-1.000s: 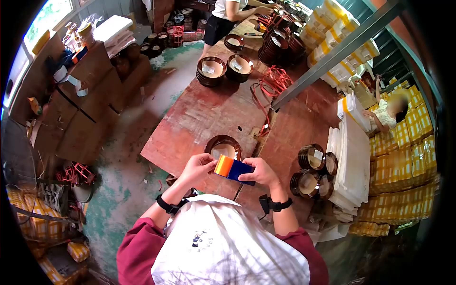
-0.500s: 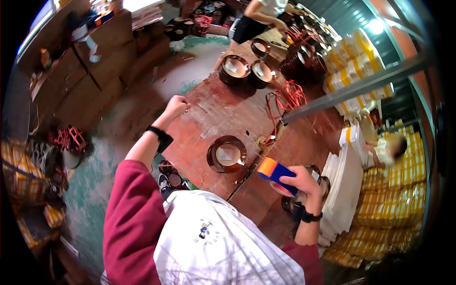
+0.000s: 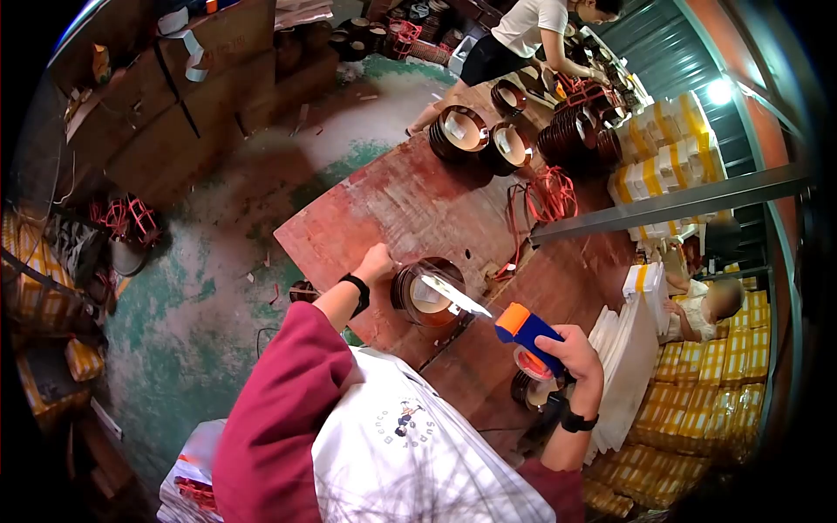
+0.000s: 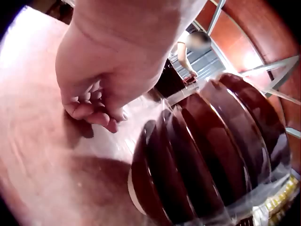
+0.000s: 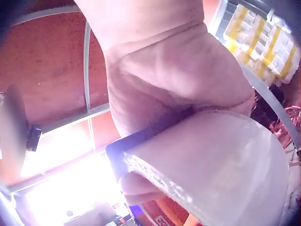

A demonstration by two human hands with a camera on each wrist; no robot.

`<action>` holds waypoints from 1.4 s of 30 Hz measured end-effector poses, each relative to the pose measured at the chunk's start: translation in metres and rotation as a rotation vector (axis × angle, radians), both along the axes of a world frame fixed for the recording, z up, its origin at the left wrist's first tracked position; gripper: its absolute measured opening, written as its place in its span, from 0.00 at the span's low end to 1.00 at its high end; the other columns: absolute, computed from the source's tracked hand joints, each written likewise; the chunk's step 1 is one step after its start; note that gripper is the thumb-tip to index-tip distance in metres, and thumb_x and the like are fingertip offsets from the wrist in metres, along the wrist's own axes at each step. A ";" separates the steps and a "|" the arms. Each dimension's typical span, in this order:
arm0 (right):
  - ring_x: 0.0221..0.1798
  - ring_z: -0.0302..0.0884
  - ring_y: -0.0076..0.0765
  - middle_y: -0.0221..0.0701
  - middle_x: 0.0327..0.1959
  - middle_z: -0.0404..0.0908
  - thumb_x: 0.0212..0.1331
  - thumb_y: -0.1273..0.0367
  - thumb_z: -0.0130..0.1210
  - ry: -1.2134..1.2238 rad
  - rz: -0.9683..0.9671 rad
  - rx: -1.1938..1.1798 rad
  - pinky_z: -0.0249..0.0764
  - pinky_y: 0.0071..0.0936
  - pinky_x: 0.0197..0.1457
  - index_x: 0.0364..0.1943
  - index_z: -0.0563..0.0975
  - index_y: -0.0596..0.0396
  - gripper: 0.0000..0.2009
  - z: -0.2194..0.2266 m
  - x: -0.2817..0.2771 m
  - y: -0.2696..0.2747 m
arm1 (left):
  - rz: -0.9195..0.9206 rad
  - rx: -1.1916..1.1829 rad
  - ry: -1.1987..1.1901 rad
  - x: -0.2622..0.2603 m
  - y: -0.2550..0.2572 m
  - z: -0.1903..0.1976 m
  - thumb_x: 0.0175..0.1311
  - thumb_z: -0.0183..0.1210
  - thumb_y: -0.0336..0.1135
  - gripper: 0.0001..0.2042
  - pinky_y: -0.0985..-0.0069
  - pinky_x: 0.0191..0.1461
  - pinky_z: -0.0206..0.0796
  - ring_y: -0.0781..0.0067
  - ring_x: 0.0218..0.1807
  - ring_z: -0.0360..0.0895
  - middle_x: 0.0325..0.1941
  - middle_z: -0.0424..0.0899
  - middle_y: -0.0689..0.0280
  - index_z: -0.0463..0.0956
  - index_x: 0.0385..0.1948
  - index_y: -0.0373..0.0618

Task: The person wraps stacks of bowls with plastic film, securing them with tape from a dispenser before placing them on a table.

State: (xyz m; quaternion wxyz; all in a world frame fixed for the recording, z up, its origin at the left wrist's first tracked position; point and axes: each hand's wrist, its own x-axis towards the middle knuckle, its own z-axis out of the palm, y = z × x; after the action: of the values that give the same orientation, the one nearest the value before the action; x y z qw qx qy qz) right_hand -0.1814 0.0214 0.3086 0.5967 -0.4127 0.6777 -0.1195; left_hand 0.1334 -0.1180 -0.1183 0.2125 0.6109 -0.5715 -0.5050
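Observation:
My right hand [image 3: 577, 353] grips a blue and orange tape dispenser [image 3: 513, 324] to the right of a stack of brown bowls [image 3: 404, 292]. A strip of clear packing tape [image 3: 458, 295] runs from the dispenser across the top of that stack, shiny where it catches the light. My left hand [image 3: 377, 261] pinches the tape's free end at the stack's left side, close to the table. In the left wrist view, its curled fingers sit beside the brown bowls [image 4: 202, 160], which lean together under clear film. The right wrist view shows the tape roll [image 5: 216, 165] large below the palm.
More bowl stacks [image 3: 458, 135] stand toward the far end of the red table [image 3: 349, 205], near red strapping [image 3: 552, 196]. A metal post [image 3: 671, 209] slants over the right side. White foam sheets [image 3: 615, 366] stand at the right. Another person [image 3: 532, 35] works at the far end.
Both hands were together at the dispenser, then moved apart, the left swinging out left and the right going right. The left hand has since come down beside the bowls, with tape stretched over them.

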 end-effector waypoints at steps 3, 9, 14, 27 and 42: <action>0.32 0.76 0.15 0.24 0.33 0.84 0.63 0.63 0.69 0.001 0.008 -0.003 0.73 0.18 0.38 0.42 0.84 0.65 0.16 -0.008 -0.008 0.003 | 0.007 0.021 0.150 -0.018 0.006 -0.025 0.60 0.69 0.38 0.14 0.64 0.42 0.76 0.58 0.37 0.86 0.33 0.88 0.51 0.86 0.39 0.37; 0.33 0.75 0.15 0.23 0.32 0.83 0.65 0.58 0.67 -0.008 0.011 -0.056 0.73 0.18 0.39 0.41 0.84 0.65 0.19 -0.035 -0.027 0.018 | -0.035 -0.032 0.324 -0.017 0.001 0.003 0.65 0.67 0.51 0.24 0.66 0.46 0.73 0.64 0.41 0.80 0.43 0.86 0.54 0.80 0.54 0.43; 0.31 0.73 0.14 0.21 0.29 0.81 0.65 0.57 0.66 -0.016 -0.002 -0.012 0.71 0.18 0.36 0.38 0.84 0.63 0.19 -0.043 -0.036 0.028 | 0.020 -0.001 0.311 -0.011 0.013 0.037 0.67 0.63 0.55 0.24 0.67 0.41 0.71 0.71 0.36 0.74 0.35 0.84 0.61 0.81 0.51 0.42; 0.31 0.72 0.15 0.22 0.28 0.81 0.62 0.54 0.69 -0.031 -0.012 -0.051 0.71 0.19 0.37 0.37 0.84 0.65 0.22 -0.071 -0.052 0.044 | -0.020 0.312 -0.057 -0.009 -0.010 -0.037 0.54 0.75 0.52 0.30 0.67 0.38 0.77 0.65 0.36 0.84 0.35 0.87 0.48 0.82 0.42 0.28; 0.34 0.76 0.16 0.23 0.32 0.84 0.60 0.51 0.70 -0.171 -0.071 -0.087 0.74 0.19 0.40 0.40 0.85 0.65 0.25 -0.110 -0.075 0.059 | 0.033 0.630 1.023 -0.016 0.046 0.023 0.73 0.35 0.73 0.43 0.61 0.77 0.56 0.61 0.72 0.70 0.68 0.78 0.60 0.69 0.69 0.39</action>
State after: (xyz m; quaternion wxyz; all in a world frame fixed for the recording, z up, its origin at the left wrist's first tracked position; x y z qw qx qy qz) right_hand -0.2561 0.0804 0.1989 0.6293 -0.4025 0.6325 -0.2048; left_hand 0.1179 -0.0723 -0.0957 0.2772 0.3327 -0.2098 -0.8766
